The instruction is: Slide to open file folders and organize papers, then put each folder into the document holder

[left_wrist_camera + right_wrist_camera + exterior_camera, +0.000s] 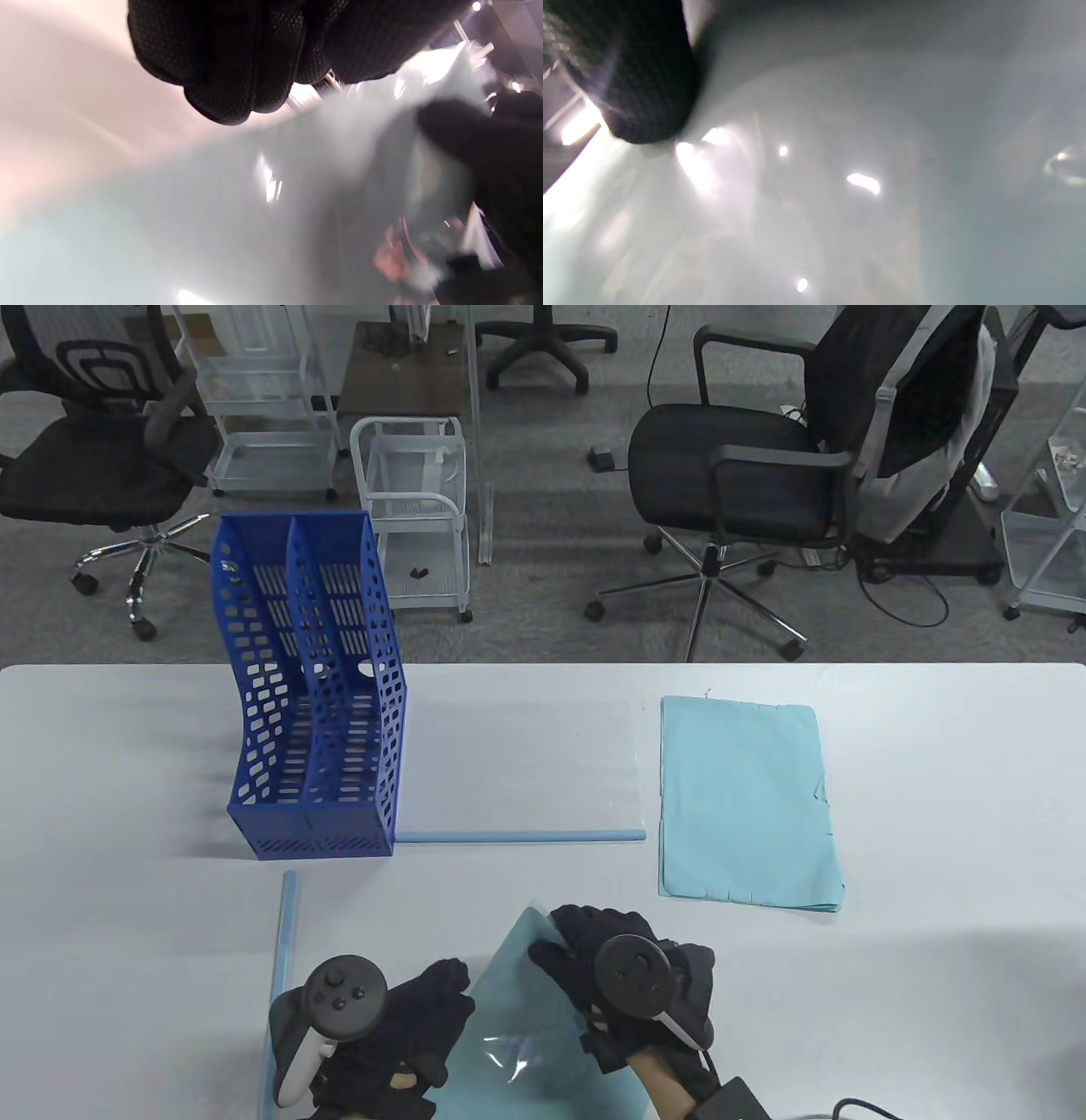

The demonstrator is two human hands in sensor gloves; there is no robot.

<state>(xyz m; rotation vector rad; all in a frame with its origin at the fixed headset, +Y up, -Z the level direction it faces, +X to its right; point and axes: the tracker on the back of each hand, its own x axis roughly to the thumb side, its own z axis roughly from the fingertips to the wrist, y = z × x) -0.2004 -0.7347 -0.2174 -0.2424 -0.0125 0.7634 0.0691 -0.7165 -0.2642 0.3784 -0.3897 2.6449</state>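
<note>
Right now both of your hands are at the near edge of the white table [933, 831], holding one clear folder [543, 1052] with light blue paper inside it. Your left hand [399, 1035] curls its fingers round the left edge of that folder. Your right hand [628, 984] holds the far right corner, with its fingers bent over the top. The folder is tilted, with one corner pointing away from you. A light blue slide bar [284, 959] lies just left of your left hand. Far to the left stands the blue document holder [314, 712], upright, with nothing visible in its slots. Just right of it lies a second clear folder [522, 768], flat, with its blue bar [519, 836] along the near side. Right of that rests a stack of light blue papers [747, 806]. Both wrist views are blurry and show only glove fingertips [220, 63] touching shiny plastic.
</note>
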